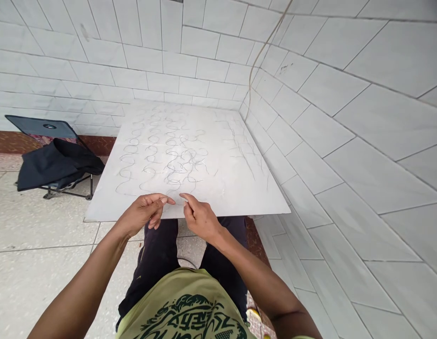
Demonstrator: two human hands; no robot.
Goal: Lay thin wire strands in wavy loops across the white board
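Note:
My left hand [148, 213] and my right hand [200, 216] are held close together over the near edge of a white board [239, 200]. Thumb and fingers of each hand are pinched. A thin dark wire seems to run between the fingertips, though most of it is too fine to make out. Beyond my hands, several curled wires [174, 167] lie in wavy columns on the board, some overlapping near the middle. Straighter wires [239, 141] are spread along the board's right side.
A folding chair [38, 123] with a dark cloth [56, 162] over it stands at the left on the tiled floor [38, 278]. White tiled walls [345, 117] enclose the back and right. A thin cable [261, 52] hangs down the corner behind the board.

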